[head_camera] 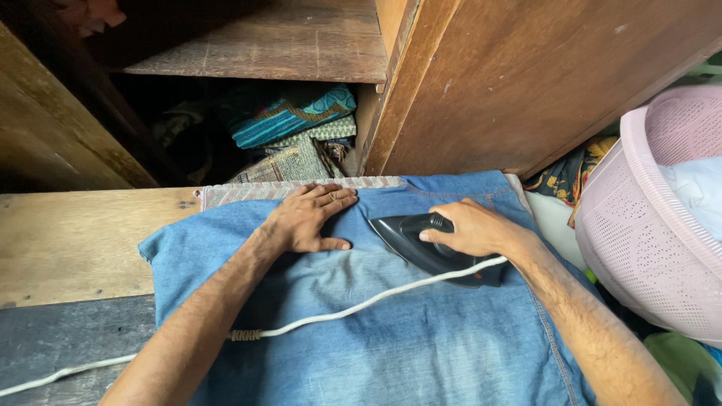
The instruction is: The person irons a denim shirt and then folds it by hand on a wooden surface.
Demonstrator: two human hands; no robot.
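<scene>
Black electric iron (432, 244), sole down on blue denim garment (391, 331), nose aimed toward the left hand; likely dense and rigid, smooth-soled and apt to glide, best taken by the top handle — never the plate. Right hand (470, 228) wrapped closed around that handle, fingers curled over the top. White cord (331, 314) trailing from the iron's heel across the cloth and off the lower left edge. Denim likely soft, pliant, fairly heavy for cloth, prone to wrinkling under a push; spread flat over a striped pad (301, 188) on a wooden surface (75, 240). Left hand (308, 218) open, palm down, fingers splayed, pressing the fabric just beside the iron's tip, holding nothing. Beyond — open wooden cupboard (316, 53), its lower compartment stacked with folded patterned textiles (293, 124). At right, pink perforated laundry basket (639, 218), pale cloth (696, 188) inside; further contents not discernible.
</scene>
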